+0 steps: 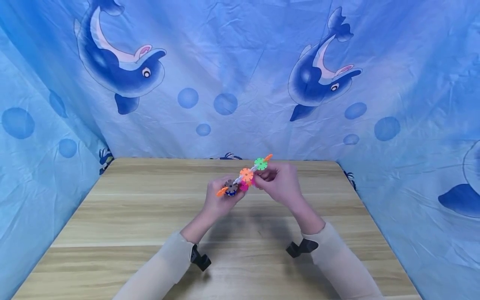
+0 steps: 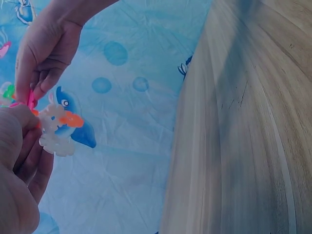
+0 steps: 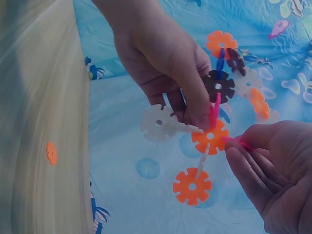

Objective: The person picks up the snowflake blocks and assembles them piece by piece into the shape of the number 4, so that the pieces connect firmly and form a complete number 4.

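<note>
Both hands hold up a chain of slotted plastic snowflake discs over the table. In the head view its orange disc, green disc and dark brown disc run from lower left to upper right. My left hand supports the lower left end, its thumb and fingers gripping near a pink disc. My right hand pinches another pink disc at the edge of an orange disc. White discs and a lower orange disc branch off in the right wrist view.
A loose orange disc lies on the wooden table in the right wrist view. Blue cloth printed with dolphins hangs behind the table and at both sides. Black wrist cameras hang under both sleeves.
</note>
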`<action>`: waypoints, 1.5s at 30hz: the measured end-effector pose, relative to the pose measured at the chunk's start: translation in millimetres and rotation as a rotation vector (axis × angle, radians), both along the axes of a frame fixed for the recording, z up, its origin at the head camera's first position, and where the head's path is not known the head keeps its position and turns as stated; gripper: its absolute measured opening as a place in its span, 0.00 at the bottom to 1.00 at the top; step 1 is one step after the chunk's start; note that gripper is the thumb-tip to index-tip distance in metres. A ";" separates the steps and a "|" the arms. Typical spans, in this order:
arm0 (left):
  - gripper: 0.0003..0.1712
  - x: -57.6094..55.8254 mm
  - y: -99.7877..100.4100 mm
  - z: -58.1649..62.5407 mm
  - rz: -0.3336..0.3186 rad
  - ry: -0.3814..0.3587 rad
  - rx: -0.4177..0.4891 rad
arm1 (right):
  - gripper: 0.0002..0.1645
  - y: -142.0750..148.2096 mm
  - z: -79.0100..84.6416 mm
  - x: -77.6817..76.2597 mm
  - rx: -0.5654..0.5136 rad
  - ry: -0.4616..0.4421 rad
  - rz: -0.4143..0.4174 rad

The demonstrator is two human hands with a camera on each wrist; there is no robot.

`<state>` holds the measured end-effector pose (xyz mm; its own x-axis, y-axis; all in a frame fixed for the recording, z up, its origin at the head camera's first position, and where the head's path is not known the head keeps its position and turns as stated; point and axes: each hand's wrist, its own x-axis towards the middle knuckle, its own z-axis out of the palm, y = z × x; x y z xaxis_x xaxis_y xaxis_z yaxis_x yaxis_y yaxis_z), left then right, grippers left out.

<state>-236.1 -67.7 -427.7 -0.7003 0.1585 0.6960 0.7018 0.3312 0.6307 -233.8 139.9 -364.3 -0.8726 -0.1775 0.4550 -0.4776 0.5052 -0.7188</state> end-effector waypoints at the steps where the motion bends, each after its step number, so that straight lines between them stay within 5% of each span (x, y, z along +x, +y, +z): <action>1: 0.10 0.9 0.4 -0.7 -0.002 -0.005 0.002 | 0.03 -0.3 -0.6 1.4 0.003 0.004 0.000; 16: 0.07 -1.9 4.0 0.3 -0.059 -0.027 0.046 | 0.05 -1.1 -3.3 2.1 -0.055 -0.048 -0.010; 23: 0.07 -3.7 1.8 0.7 -0.028 -0.080 0.045 | 0.03 -3.4 -5.1 -1.6 -0.053 -0.032 -0.006; 27: 0.09 -6.6 -5.2 0.2 -0.008 -0.194 0.057 | 0.05 -5.7 -5.4 -4.4 -0.107 -0.047 0.040; 31: 0.14 -11.2 -21.1 5.5 0.012 -0.433 0.147 | 0.08 -6.9 -8.1 -8.0 -0.149 -0.067 0.054; 36: 0.18 -17.7 -44.8 22.7 0.068 -0.581 0.298 | 0.08 -10.0 -32.0 -23.7 -0.126 -0.067 0.002; 45: 0.14 -16.5 -51.3 42.4 0.028 -0.498 0.509 | 0.08 -42.8 -104.5 -53.1 0.087 -0.140 0.083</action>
<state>-252.5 -119.1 -385.3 -0.9535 -0.1235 0.2748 0.2852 -0.0757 0.9555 -286.9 97.1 -468.7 -0.9070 -0.2849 0.3103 -0.4188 0.5317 -0.7361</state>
